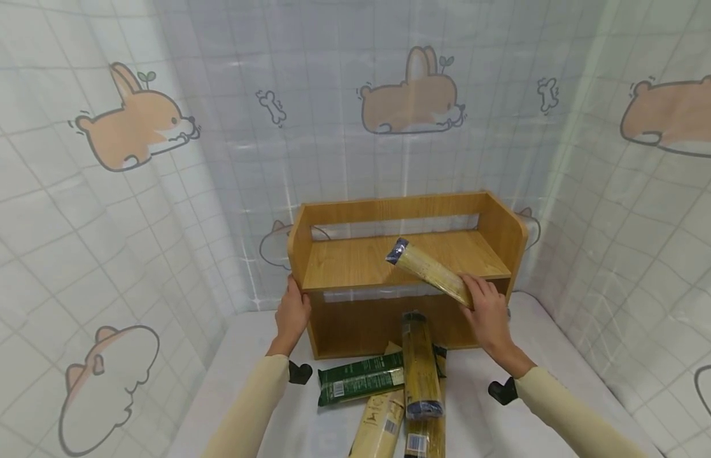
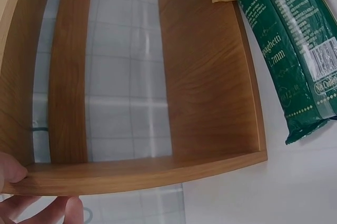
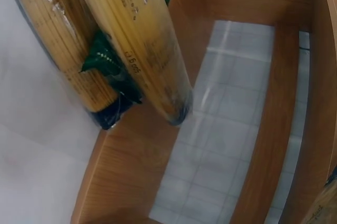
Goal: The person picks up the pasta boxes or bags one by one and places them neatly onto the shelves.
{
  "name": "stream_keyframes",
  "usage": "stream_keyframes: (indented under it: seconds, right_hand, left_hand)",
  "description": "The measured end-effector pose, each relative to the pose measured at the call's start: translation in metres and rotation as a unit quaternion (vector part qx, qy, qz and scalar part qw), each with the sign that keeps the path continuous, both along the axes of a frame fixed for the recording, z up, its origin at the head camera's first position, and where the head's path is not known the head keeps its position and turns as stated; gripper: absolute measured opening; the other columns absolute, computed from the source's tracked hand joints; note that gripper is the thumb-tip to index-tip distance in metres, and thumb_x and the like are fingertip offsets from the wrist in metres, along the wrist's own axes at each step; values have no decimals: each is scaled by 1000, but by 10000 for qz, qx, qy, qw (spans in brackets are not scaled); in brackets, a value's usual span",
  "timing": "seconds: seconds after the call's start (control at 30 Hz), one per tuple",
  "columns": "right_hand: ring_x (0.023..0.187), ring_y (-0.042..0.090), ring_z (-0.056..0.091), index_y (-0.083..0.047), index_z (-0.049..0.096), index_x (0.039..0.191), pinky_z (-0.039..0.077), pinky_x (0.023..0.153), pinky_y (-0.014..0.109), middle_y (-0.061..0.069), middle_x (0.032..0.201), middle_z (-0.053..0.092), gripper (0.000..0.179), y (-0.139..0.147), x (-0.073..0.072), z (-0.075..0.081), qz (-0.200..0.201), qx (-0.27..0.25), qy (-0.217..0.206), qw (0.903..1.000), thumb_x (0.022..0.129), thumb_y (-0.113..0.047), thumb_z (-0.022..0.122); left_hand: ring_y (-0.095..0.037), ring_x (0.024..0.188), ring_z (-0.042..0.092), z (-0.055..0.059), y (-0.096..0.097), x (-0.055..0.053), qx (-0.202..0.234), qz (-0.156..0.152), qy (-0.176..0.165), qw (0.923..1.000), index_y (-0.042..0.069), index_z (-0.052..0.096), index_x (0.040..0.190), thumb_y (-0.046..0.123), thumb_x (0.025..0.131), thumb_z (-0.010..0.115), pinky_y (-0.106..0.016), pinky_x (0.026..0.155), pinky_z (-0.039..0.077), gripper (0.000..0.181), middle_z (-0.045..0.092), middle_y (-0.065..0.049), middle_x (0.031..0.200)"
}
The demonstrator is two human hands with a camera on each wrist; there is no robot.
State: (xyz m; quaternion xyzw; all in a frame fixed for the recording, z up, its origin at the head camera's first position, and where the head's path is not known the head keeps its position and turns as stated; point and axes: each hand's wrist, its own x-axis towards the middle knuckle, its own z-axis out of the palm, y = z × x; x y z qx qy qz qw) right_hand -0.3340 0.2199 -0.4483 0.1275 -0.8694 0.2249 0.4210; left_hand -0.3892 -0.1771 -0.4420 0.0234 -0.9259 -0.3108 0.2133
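Observation:
My left hand [image 1: 293,312] grips the left side panel of a small two-tier wooden shelf [image 1: 355,257]. In the left wrist view its thumb [image 2: 10,168] lies on the inner face and the fingers are outside. My right hand [image 1: 485,312] holds a clear pack of spaghetti [image 1: 432,270] by its lower right end. This pack slants in front of the upper board, its dark blue end pointing up and left. Another spaghetti pack [image 1: 421,366] leans into the lower compartment, over a green spaghetti packet [image 1: 361,380] lying before the shelf.
A cream pack [image 1: 379,426] with handwriting and a further spaghetti pack [image 1: 426,439] lie nearer on the white table [image 1: 475,432]. Curtains [image 1: 309,159] printed with cartoon dogs surround the table on the back and both sides. The shelf has open slots at its back.

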Motion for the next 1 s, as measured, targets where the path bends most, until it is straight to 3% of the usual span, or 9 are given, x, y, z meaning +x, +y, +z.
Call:
stream_keyframes:
  seconds: [0.33, 0.7, 1.0]
  right_hand:
    - [111, 48, 61, -9, 61, 137, 45, 79, 65, 20, 131, 66, 67, 2, -7, 6, -289, -124, 192, 9993, 76, 4, 85]
    - [110, 49, 64, -21, 60, 138, 40, 84, 65, 17, 135, 67, 67, 3, -14, 8, -665, -149, 11, 9977, 79, 2, 82]
    - [113, 47, 64, -20, 64, 139, 40, 85, 68, 14, 137, 67, 59, 4, -19, 18, -733, -115, -50, 9972, 85, -3, 79]
  left_hand:
    - [-50, 102, 69, 0, 0, 3, 61, -1, -15, 10000, -4, 27, 154, 10, 104, 47, -62, 74, 55, 56, 60, -33, 135]
    - [-50, 99, 70, -2, 3, 2, 81, -68, 163, 9998, -6, 30, 152, 7, 103, 49, -60, 73, 56, 54, 61, -34, 133]
    - [-52, 103, 68, -1, 0, 2, 9, -135, 256, 9996, -9, 29, 152, 6, 103, 48, -61, 76, 56, 55, 58, -35, 135]
